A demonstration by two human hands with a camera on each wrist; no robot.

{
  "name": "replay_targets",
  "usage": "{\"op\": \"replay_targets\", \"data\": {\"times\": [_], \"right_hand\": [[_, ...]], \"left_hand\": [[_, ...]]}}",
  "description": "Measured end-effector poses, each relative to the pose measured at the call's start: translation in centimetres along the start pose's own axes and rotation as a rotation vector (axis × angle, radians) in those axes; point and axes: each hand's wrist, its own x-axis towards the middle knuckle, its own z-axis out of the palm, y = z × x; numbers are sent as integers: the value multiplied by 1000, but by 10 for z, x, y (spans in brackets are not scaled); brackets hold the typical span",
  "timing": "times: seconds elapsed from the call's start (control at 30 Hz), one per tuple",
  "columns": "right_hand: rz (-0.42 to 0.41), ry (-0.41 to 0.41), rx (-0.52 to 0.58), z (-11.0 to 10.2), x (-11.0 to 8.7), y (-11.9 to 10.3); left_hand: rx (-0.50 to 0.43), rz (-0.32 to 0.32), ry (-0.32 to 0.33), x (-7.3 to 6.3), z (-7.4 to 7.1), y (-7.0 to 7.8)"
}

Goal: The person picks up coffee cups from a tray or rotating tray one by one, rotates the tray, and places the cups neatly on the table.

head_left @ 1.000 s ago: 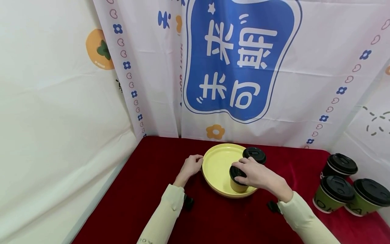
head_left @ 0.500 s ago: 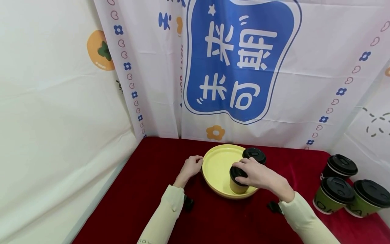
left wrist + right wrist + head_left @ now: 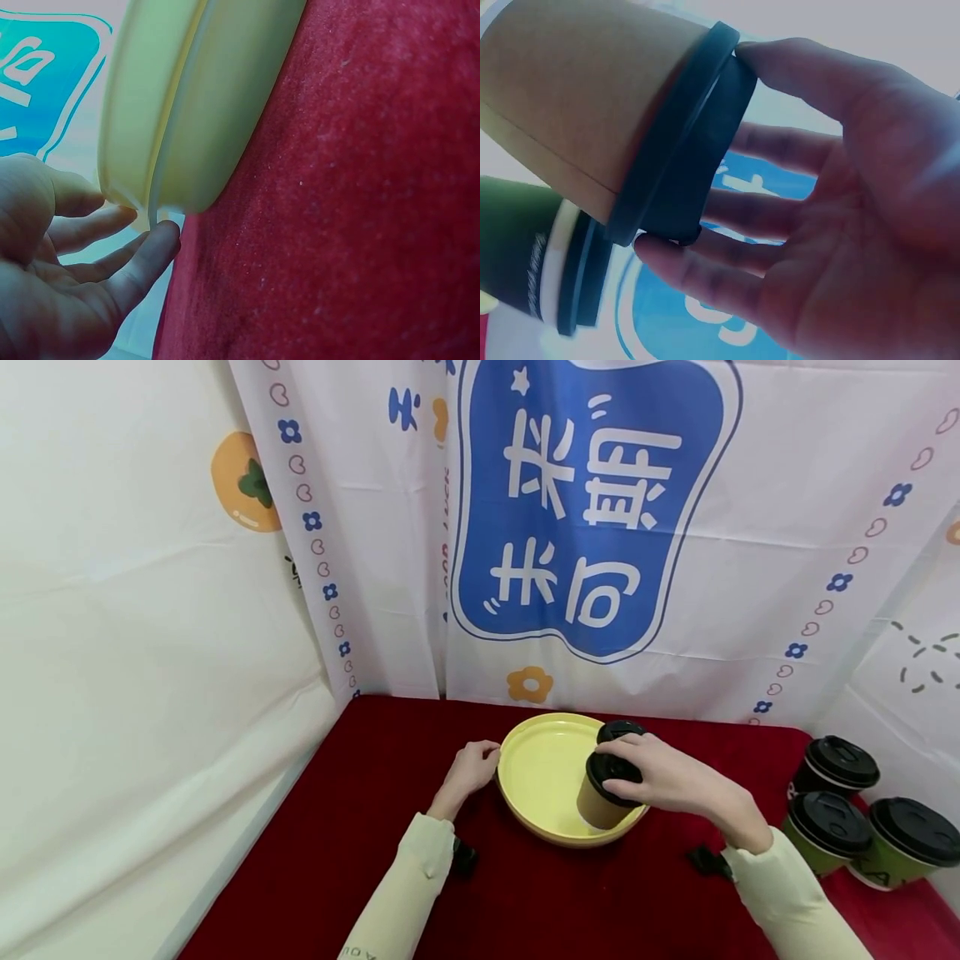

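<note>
A brown paper coffee cup [image 3: 600, 806] with a black lid is tilted over the right part of a round yellow tray [image 3: 536, 777]. My right hand [image 3: 667, 777] holds it by the lid, thumb on one side and fingers on the other, as the right wrist view shows for the lid [image 3: 682, 142]. Close behind it is a second cup [image 3: 619, 730], partly hidden by my hand; its dark green body [image 3: 521, 251] appears in the right wrist view. At the tray's left edge my left hand [image 3: 472, 768] pinches the rim [image 3: 161, 165] between thumb and fingers.
Three lidded cups stand at the table's right: a black one [image 3: 836, 768] behind, two green ones [image 3: 825, 835] in front, one partly covered by my right sleeve [image 3: 795, 893]. Red cloth [image 3: 555, 902] covers the table. A printed white curtain [image 3: 397, 568] hangs behind.
My right hand has raised the brown cup and shifted it rightward, tilting it. The right forearm has moved right as well. My left hand and the tray have stayed in place.
</note>
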Motion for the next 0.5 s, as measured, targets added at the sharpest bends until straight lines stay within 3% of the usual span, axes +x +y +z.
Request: {"op": "replay_targets", "data": {"times": [0.5], "right_hand": [[59, 108, -60, -40, -58, 33]], "left_hand": [[32, 14, 16, 1, -1, -1]]}}
